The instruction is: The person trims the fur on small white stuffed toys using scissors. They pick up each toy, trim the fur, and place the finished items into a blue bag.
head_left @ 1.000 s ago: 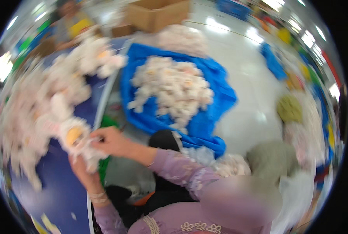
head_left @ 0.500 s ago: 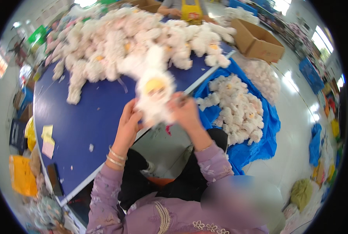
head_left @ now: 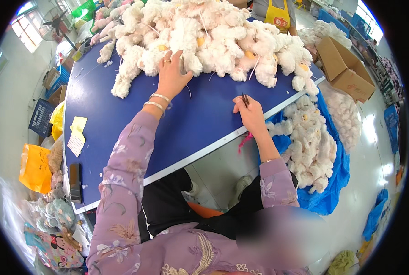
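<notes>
My left hand (head_left: 173, 75) reaches forward over the blue table (head_left: 200, 119) to the near edge of a pile of fluffy white plush toys (head_left: 181, 34). Its fingers are spread and slightly bent against the fur, with no toy closed in them. Pale loose threads hang from several toys, and some have small yellow-orange patches. To the right, above the table's metal edge, my right hand (head_left: 251, 114) grips a small black two-pointed tool (head_left: 245, 100); whether it is snips or tweezers I cannot tell.
More white plush toys (head_left: 307, 146) lie on a blue sheet (head_left: 337, 183) to the right, below table height. An open cardboard box (head_left: 346, 68) stands beyond. At the table's left are paper sheets (head_left: 77, 135) and a dark block (head_left: 75, 183). A person in a yellow apron (head_left: 277, 16) is opposite.
The white plush toy held between both hands is out of them now. My left hand has moved forward to the pile; my right hand has drawn apart to the right with the tool.
</notes>
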{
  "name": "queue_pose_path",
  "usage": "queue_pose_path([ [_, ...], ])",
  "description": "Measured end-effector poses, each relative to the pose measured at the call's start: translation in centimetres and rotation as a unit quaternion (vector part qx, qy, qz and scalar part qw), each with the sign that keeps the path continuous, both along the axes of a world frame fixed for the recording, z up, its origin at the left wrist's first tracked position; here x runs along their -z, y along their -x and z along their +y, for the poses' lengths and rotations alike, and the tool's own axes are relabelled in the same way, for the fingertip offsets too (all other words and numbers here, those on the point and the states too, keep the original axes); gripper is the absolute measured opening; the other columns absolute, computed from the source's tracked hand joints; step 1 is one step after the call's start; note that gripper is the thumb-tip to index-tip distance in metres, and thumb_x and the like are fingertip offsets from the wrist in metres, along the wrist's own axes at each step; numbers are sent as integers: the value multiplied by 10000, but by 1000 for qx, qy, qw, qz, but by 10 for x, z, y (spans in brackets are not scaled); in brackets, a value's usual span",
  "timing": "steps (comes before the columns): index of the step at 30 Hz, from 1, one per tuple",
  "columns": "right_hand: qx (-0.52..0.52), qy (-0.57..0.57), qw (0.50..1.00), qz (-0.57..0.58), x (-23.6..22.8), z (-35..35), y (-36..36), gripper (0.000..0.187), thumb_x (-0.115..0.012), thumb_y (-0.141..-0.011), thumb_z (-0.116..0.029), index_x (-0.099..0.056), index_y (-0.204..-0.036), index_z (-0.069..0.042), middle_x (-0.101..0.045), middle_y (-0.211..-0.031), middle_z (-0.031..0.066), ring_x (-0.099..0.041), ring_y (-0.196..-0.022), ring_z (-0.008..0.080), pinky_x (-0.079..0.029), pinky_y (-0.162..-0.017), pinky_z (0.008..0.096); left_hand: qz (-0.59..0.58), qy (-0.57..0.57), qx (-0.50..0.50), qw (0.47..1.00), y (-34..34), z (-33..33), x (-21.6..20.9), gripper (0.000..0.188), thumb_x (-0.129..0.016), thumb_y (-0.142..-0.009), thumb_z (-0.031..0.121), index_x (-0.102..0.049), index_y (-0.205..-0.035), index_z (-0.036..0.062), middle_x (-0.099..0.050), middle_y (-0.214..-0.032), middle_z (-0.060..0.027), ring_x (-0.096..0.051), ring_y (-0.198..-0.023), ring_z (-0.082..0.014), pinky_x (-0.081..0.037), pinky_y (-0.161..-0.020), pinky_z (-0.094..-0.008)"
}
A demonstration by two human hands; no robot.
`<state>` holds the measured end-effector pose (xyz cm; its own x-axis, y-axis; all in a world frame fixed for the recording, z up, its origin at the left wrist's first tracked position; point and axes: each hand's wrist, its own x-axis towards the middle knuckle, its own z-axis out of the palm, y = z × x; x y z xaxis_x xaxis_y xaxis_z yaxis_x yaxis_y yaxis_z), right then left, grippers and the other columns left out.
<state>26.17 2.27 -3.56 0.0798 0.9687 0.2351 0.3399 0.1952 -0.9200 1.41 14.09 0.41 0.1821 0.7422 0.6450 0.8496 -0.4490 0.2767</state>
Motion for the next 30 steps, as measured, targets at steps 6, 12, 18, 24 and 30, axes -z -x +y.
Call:
queue_pose_path([
  [6,-36,23,998,35,-5,4,6,226,-516,-927,-168,-618,-905,33,-595,-672,28,-543,-665,93,-428,-633,241,21,35,-2,999,18,41,26,390,-599,-762,86,-534,-1146,104,-597,-1093,-225,-573,-1018,-397,-470,-864,-469],
  [12,-9,13,998,60,2,-1,5,186,-591,-873,-120,-591,-1007,8,-625,-832,36,-519,-644,77,-425,-618,234,-36,246,106,963,6,-30,5,299,-571,-788,105,-571,-1086,78,-633,-777,-197,-636,-757,-354,-507,-729,-407],
  [18,-36,-16,999,-5,-26,-27,20,826,-823,-654,-166,-403,-1359,-68,-519,-1288,25,-401,-650,54,-376,-575,209,-394,470,271,741,9,-90,-73,239,-514,-876,103,-581,-1083,6,-595,-765,-37,-533,-632,-64,-422,-520,-186],
  [24,-147,15,978,147,-35,-38,20,886,-841,-622,-107,-378,-1375,-47,-484,-1321,52,-472,-876,57,-392,-691,192,-421,577,366,597,8,-104,-84,270,-497,-887,139,-529,-1111,-8,-563,-747,-76,-481,-534,-61,-334,-417,-149],
  [30,-172,58,961,210,-34,-38,30,733,-813,-679,-104,-439,-1299,7,-552,-1177,52,-533,-1048,113,-445,-903,262,-544,448,497,506,-11,-88,-42,491,-362,-987,458,-517,-1140,17,-638,-886,-111,-568,-713,-133,-469,-627,-252],
])
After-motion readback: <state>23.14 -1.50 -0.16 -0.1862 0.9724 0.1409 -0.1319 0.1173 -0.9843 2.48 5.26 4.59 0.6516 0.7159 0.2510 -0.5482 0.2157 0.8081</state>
